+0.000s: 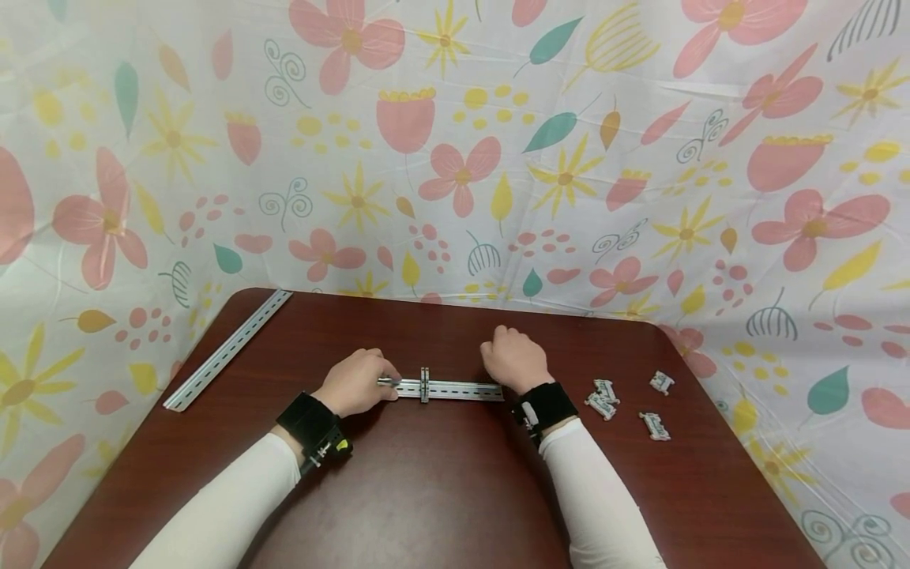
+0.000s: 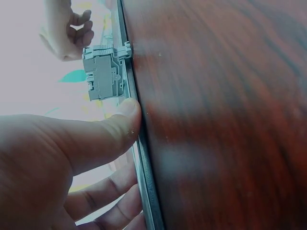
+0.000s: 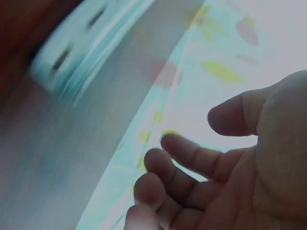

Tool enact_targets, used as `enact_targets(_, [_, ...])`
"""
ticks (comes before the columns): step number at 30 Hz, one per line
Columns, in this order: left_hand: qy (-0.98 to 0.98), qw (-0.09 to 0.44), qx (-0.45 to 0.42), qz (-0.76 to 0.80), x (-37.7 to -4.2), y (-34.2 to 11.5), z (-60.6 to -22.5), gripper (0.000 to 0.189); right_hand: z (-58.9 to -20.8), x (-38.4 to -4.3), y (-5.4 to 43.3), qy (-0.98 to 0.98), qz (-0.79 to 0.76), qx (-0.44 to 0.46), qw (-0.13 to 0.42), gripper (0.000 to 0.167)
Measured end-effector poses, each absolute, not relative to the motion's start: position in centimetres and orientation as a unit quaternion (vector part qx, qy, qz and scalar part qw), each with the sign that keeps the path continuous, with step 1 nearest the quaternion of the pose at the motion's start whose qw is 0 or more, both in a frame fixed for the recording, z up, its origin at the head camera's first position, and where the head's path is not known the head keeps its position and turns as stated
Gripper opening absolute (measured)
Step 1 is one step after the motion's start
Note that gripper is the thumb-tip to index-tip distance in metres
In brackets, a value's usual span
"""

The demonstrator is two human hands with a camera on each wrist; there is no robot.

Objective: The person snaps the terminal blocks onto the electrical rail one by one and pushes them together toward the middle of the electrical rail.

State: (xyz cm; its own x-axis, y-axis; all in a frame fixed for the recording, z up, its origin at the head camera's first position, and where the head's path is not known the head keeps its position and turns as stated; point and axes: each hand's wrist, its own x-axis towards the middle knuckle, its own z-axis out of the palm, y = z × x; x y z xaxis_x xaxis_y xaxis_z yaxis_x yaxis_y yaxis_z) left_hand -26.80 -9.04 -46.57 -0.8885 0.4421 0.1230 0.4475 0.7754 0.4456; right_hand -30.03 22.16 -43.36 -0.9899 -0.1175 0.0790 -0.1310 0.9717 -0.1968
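A slotted metal DIN rail [image 1: 465, 390] lies crosswise on the table. Clipped across it, left of its middle, stands a grey terminal block [image 1: 424, 386], seen side-on in the left wrist view [image 2: 102, 76]. My left hand [image 1: 360, 382] grips the rail's left end, thumb [image 2: 125, 125] along the near edge and fingers on the far side. Past the rail's right end hovers my right hand [image 1: 516, 360], fingers loosely curled. The right wrist view shows that hand [image 3: 201, 187] holding nothing, apart from the blurred rail end [image 3: 86, 45].
Several loose terminal blocks [image 1: 654, 426] lie on the right side of the table. A second, longer DIN rail [image 1: 227, 350] rests along the left edge. A flower-patterned curtain [image 1: 462, 221] hangs behind and beside the brown table [image 1: 426, 490].
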Motion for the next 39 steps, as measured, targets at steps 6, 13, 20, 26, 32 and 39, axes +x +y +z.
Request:
enact_targets(6, [-0.942,0.007,-0.236,-0.240,-26.8,-9.1,-46.7,0.021,-43.5,-31.1,25.6,-0.992,0.114,0.012,0.057,0.047])
enact_targets(13, [-0.943,0.006,-0.235,-0.238,-26.8,-9.0,-46.5,0.021,-43.2,-31.6,29.4,-0.992,0.092,-0.040,0.081,0.054])
enact_targets(20, [-0.944,0.005,-0.231,-0.235,-26.9,-9.0,-46.7,0.021,-43.3,-31.5,33.0,-0.990,0.096,-0.096,0.023,0.071])
enact_targets(26, [-0.944,0.003,-0.230,-0.235,-26.8,-9.0,-46.7,0.021,-44.2,-31.9,35.9,-0.984,0.106,-0.141,-0.028,0.082])
enact_targets(32, [-0.943,0.006,-0.234,-0.235,-26.9,-9.0,-46.7,0.021,-44.5,-31.5,37.8,-0.975,0.128,-0.178,-0.036,0.084])
enact_targets(39, [-0.942,0.009,-0.238,-0.237,-26.9,-9.0,-46.8,0.021,-44.3,-30.9,38.9,-0.957,0.162,-0.233,-0.058,0.076])
